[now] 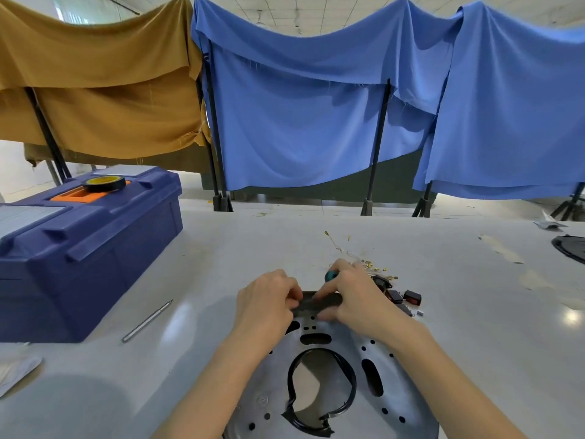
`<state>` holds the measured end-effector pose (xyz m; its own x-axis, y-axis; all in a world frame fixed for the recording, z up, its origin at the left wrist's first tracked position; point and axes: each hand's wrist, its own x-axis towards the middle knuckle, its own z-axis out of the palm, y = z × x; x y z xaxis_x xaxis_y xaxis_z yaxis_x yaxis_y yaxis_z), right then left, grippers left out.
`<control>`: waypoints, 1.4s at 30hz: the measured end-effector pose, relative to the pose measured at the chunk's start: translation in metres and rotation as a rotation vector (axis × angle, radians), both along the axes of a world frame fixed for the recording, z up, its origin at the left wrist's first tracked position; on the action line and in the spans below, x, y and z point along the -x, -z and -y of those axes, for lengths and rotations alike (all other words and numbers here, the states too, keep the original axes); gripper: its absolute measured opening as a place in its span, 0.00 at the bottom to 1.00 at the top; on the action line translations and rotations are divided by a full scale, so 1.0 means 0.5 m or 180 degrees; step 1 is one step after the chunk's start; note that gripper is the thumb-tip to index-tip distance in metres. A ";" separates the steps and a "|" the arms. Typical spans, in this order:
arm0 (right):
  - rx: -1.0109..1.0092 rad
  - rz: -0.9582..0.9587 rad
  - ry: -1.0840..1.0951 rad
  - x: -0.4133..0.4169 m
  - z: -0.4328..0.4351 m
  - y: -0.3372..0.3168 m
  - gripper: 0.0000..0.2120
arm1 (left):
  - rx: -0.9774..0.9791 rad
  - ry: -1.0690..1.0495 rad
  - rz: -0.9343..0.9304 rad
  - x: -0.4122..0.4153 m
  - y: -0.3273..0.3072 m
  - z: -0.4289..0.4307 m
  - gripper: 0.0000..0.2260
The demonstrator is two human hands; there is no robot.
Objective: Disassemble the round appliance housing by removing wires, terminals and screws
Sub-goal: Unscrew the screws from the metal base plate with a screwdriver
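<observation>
Head view: you are looking down at a pale table [221, 248], and your hands meet at the far edge of the round plate.
Far left: a blue toolbox [88, 248] stands on the table with a roll of tape [104, 183] on its lid.
Next to it: a thin metal rod [147, 321] lies on the table, apart from the toolbox and from your arm.
Left hand: your left hand [269, 304] has its fingers curled and pinches the left end of a black strip [319, 302].
Round plate: the round metal plate [316, 324] lies flat right in front of you, partly under your forearms. A torn black ring [351, 375] lies at its middle opening.
Right hand: your right hand [357, 299] pinches the strip's right end. A teal handle [331, 275] pokes out behind its fingers.
Right of your hands: small brass terminals [376, 268] and dark switches [411, 297] lie scattered just beside your right hand.
Far right: a dark round part [569, 248] is cut off by the frame's edge.
</observation>
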<state>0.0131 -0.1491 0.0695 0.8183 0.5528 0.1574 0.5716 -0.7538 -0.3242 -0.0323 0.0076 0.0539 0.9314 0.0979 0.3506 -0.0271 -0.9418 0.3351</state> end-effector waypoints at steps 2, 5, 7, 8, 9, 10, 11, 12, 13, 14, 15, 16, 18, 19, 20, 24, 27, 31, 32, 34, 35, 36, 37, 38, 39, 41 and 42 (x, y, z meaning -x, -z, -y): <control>0.0159 -0.0004 -0.0064 0.001 -0.002 0.001 0.18 | -0.0275 0.0000 0.0006 -0.001 -0.001 -0.002 0.10; 0.0362 0.0099 -0.0100 0.004 -0.009 0.007 0.22 | -0.0758 0.0043 -0.0037 -0.001 -0.002 0.001 0.11; 0.0423 0.0226 -0.0083 0.004 -0.011 0.014 0.22 | -0.0978 0.0079 -0.0126 -0.001 -0.001 0.005 0.11; 0.0416 0.0265 -0.0091 0.003 -0.011 0.018 0.22 | -0.1065 0.0077 -0.0165 -0.001 -0.002 0.006 0.11; 0.0401 0.0292 -0.0106 0.003 -0.011 0.022 0.21 | -0.1137 0.0075 -0.0195 -0.002 -0.003 0.007 0.11; 0.0396 0.0320 -0.0120 0.003 -0.010 0.025 0.20 | -0.1204 0.0079 -0.0222 -0.002 -0.004 0.008 0.11; 0.0400 0.0352 -0.0130 0.003 -0.011 0.027 0.18 | -0.1280 0.0093 -0.0252 -0.001 -0.004 0.009 0.10; 0.0401 0.0376 -0.0135 0.003 -0.011 0.029 0.17 | -0.1372 0.0117 -0.0287 0.000 -0.005 0.011 0.09; 0.0394 0.0388 -0.0135 0.003 -0.012 0.030 0.16 | -0.1476 0.0143 -0.0323 0.001 -0.004 0.012 0.08; 0.0393 0.0397 -0.0133 0.004 -0.012 0.031 0.15 | -0.1581 0.0166 -0.0354 0.003 -0.004 0.014 0.07; 0.0406 0.0418 -0.0129 0.004 -0.013 0.031 0.14 | -0.1680 0.0191 -0.0376 0.004 -0.003 0.015 0.06; 0.0431 0.0449 -0.0125 0.004 -0.013 0.031 0.14 | -0.1765 0.0224 -0.0393 0.005 -0.004 0.016 0.06; 0.0477 0.0497 -0.0122 0.005 -0.014 0.030 0.12 | -0.1886 0.0322 -0.0397 0.005 -0.005 0.018 0.06; 0.0490 0.0504 -0.0126 0.005 -0.015 0.029 0.12 | -0.1939 0.0380 -0.0394 0.005 -0.005 0.020 0.06; 0.0496 0.0502 -0.0132 0.006 -0.015 0.029 0.12 | -0.1996 0.0446 -0.0385 0.005 -0.006 0.022 0.07; 0.0525 0.0544 -0.0138 0.007 -0.015 0.027 0.11 | -0.2300 0.0712 -0.0381 0.005 -0.007 0.035 0.10; 0.0562 0.0534 -0.0155 0.006 -0.016 0.024 0.10 | -0.2392 0.0848 -0.0391 0.008 -0.002 0.042 0.10; 0.0570 0.0494 -0.0170 0.007 -0.016 0.020 0.11 | -0.2401 0.0876 -0.0386 0.014 0.005 0.044 0.11; 0.0576 0.0509 -0.0161 0.008 -0.016 0.020 0.11 | -0.2397 0.0866 -0.0392 0.014 0.006 0.045 0.11; 0.0587 0.0541 -0.0138 0.010 -0.016 0.021 0.09 | -0.2407 0.0838 -0.0423 0.014 0.008 0.050 0.11; 0.0592 0.0549 -0.0129 0.010 -0.017 0.022 0.10 | -0.2418 0.0825 -0.0442 0.014 0.008 0.051 0.11; 0.0597 0.0546 -0.0121 0.010 -0.017 0.022 0.10 | -0.2432 0.0813 -0.0453 0.014 0.009 0.053 0.11; 0.0598 0.0542 -0.0116 0.009 -0.018 0.023 0.10 | -0.2442 0.0802 -0.0460 0.015 0.009 0.053 0.11; 0.0597 0.0542 -0.0112 0.008 -0.018 0.023 0.10 | -0.2431 0.0794 -0.0460 0.015 0.009 0.053 0.10; 0.0594 0.0544 -0.0107 0.008 -0.019 0.023 0.10 | -0.2419 0.0785 -0.0454 0.016 0.009 0.052 0.10; 0.0590 0.0537 -0.0099 0.007 -0.019 0.023 0.10 | -0.2434 0.0772 -0.0407 0.015 0.011 0.053 0.10; 0.0593 0.0534 -0.0098 0.007 -0.019 0.022 0.10 | -0.2439 0.0770 -0.0392 0.014 0.012 0.054 0.10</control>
